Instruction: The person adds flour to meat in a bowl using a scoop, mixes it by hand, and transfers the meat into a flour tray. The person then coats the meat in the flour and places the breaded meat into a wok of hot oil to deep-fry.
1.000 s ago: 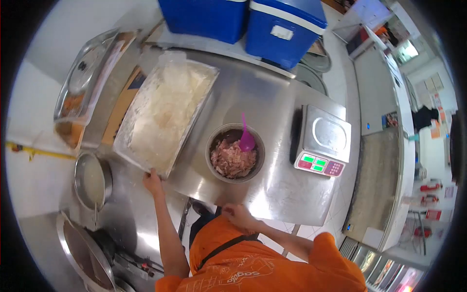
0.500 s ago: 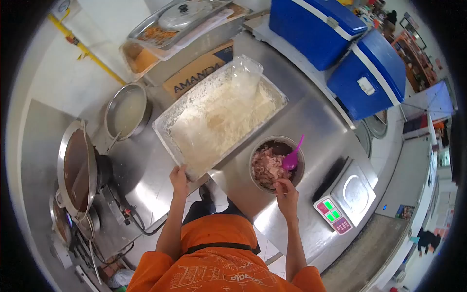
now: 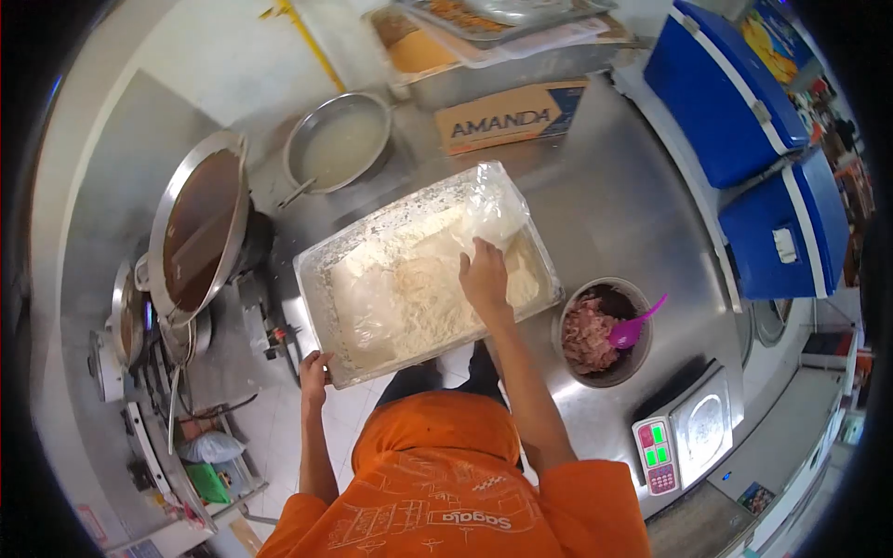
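Note:
A rectangular tray (image 3: 321, 349) of pale flour lies in front of me, clear plastic over part of it. My left hand (image 3: 315, 372) grips the tray's near left corner, fingers curled over the rim. Above the right part of the tray, my right hand (image 3: 485, 279) has its fingers bent at the edge of the clear plastic bag (image 3: 495, 209); whether it pinches the plastic is hard to make out. Right of the tray stands a round pot (image 3: 605, 379) of chopped pinkish meat (image 3: 588, 337), with a purple spoon (image 3: 633, 330) in it.
A scale (image 3: 688, 432) with green digits stands at the lower right. Behind the tray are a bowl of cloudy liquid (image 3: 337, 141) and a cardboard AMANDA box (image 3: 512, 116). A wide pan of brown liquid (image 3: 200, 228) is at the left, blue coolers (image 3: 721, 93) at the right.
The view has turned and shifted left. My right hand has gone from beside the meat pot to the plastic over the tray. My left hand stays at the tray's corner.

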Tool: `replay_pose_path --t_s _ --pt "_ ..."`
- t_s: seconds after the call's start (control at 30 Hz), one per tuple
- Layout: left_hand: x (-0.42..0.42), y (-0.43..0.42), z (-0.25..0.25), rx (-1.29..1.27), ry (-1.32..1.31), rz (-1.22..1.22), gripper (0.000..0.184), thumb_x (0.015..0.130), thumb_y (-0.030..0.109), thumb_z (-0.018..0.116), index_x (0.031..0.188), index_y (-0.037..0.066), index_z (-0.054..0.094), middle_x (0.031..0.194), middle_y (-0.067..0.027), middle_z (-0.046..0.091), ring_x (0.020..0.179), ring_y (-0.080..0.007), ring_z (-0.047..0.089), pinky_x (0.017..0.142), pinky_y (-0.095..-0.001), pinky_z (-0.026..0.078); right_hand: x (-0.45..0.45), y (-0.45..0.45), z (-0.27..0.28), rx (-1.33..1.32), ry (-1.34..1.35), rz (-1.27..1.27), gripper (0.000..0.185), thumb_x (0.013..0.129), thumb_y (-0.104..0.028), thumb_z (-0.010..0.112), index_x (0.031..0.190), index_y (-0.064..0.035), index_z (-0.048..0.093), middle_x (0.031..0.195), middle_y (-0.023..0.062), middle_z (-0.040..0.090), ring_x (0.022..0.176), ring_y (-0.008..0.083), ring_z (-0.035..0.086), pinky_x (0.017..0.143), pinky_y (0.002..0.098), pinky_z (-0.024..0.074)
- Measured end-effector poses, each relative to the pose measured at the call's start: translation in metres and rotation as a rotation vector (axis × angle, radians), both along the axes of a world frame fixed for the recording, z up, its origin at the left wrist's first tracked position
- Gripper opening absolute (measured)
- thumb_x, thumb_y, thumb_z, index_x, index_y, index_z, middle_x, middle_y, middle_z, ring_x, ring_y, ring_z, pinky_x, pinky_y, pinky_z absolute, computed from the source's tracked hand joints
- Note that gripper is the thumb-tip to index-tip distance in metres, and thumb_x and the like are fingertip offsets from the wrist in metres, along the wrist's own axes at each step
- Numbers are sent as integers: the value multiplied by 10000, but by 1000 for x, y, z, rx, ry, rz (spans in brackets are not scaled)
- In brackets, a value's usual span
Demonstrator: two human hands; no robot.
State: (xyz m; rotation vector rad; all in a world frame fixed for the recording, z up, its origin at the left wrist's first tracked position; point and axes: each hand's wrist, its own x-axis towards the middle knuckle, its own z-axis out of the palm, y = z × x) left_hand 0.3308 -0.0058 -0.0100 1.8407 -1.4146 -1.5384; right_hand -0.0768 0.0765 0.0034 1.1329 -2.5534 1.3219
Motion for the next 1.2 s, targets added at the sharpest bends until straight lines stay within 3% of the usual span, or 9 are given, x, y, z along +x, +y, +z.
replay_pose_path --t_s 0.1,0.2,0.4,0.6,0.73,0.87,1.0,1.13,1.2 --pt "35 -2 2 -232 -245 26 244 825 179 683 995 9 639 778 -81 637 564 -181 608 495 -321 473 28 -28 -32 337 -160 236 213 809 -125 685 962 16 641 871 195 660 937 374 611 789 435 507" --pt "-1 4 45 -1377 -893 -112 249 799 137 736 991 0 654 834 -133 662 635 -235 631 578 -326 499 62 -21 -27 69 -541 297 224 814 -194 722 921 -9 653 855 157 685 897 278 648 785 354 511" --pt "-123 40 76 -671 181 -449 333 802 97 746 1098 7 624 1056 -178 660 847 -288 668 732 -353 543 147 8 5 -265 -1168 46 167 913 -179 622 975 -25 615 918 46 641 856 123 588 703 280 466" --pt "-138 30 50 -802 221 -422 208 816 -3 672 1023 -9 656 882 -141 667 762 -272 660 642 -350 535 196 10 36 -589 -1535 18 210 968 -188 523 1050 -15 609 924 25 607 863 108 543 763 270 457" --pt "-124 38 69 -707 426 -425 218 792 -53 655 1002 7 662 872 -151 662 751 -294 655 655 -353 531 216 26 12 -299 -747 33 309 966 -150 478 1204 8 595 1078 93 651 917 165 614 771 280 495" --pt "-117 53 62 -803 439 -561 196 809 1 636 1003 27 656 907 -159 640 800 -344 629 694 -383 527 179 22 10 -405 -1729 4 277 1002 -276 500 1093 -53 638 930 82 653 804 173 617 686 294 506" --pt "-115 50 57 -952 260 -694 195 768 -33 669 950 34 664 825 -126 626 735 -324 616 622 -354 516 175 24 12 -647 -1817 110 425 1023 -394 415 1199 -40 573 1095 100 633 1012 235 593 876 350 492" --pt "-116 61 67 -781 502 -701 107 808 7 693 914 22 697 815 -114 666 687 -212 642 603 -296 510 195 56 -3 -334 -1250 166 465 1015 -412 404 1312 -68 500 1196 113 600 1043 247 594 902 369 493" --pt "-120 59 55 -493 614 -629 76 837 41 707 910 20 716 815 -95 695 670 -140 644 596 -269 503 182 49 -51 -585 -1842 -75 473 1006 -346 433 1402 -88 425 1263 120 568 1026 266 604 902 367 503"
